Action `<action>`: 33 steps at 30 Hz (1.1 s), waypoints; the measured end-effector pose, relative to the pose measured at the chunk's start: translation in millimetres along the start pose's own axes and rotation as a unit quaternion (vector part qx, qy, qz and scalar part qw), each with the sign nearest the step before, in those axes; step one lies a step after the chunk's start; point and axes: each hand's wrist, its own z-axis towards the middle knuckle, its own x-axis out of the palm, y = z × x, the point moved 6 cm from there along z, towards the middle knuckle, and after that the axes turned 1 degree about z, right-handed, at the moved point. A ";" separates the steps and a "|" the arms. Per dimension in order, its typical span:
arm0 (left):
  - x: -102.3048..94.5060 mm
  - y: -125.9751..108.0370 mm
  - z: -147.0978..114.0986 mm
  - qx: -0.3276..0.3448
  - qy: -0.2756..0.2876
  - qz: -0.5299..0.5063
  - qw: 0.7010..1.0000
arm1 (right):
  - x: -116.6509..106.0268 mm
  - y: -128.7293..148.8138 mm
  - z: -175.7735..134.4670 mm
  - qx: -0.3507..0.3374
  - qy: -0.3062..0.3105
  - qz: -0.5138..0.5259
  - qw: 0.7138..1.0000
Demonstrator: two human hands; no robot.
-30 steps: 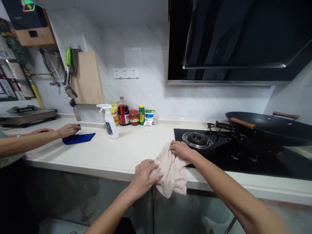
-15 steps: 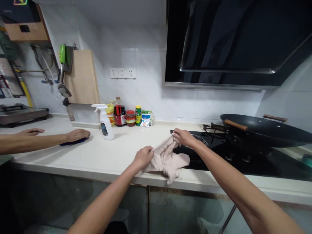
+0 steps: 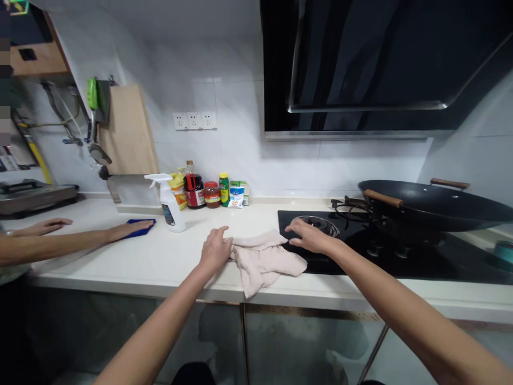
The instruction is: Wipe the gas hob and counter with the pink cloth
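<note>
A pale pink cloth (image 3: 264, 259) lies rumpled across the counter's front part and the near left corner of the black cooktop (image 3: 320, 262). My left hand (image 3: 216, 250) is at the cloth's left end, fingers apart, with the thumb side close to its edge; whether it touches is hard to tell. Just off the cloth's upper right corner is my right hand (image 3: 309, 236), its fingers spread and holding nothing. It hovers over the cooktop, in front of the left burner (image 3: 320, 223).
At the left, another person's hand (image 3: 130, 230) presses a dark blue cloth (image 3: 145, 225) on the white counter (image 3: 180, 262). A spray bottle (image 3: 171, 206) stands between us. Behind are a sauce bottle (image 3: 195, 190) and jars. A large wok (image 3: 436, 206) sits at the right beneath the range hood (image 3: 360, 69).
Both my hands have let go of the pink cloth and moved apart; it now lies flatter and more spread out. The other person's hand has opened out flat on the blue cloth.
</note>
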 end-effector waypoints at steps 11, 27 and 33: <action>25.1 -63.2 -104.4 0.276 0.168 -0.017 0.946 | 39.9 -1.1 -42.7 -0.039 0.062 0.064 0.995; -22.0 10.3 -24.9 0.026 0.170 -0.216 0.961 | 10.2 -43.1 -37.2 0.061 0.005 0.181 0.982; -53.4 -7.8 24.0 0.093 0.191 -0.121 0.970 | -55.6 -47.8 -13.3 0.061 -0.041 0.074 0.994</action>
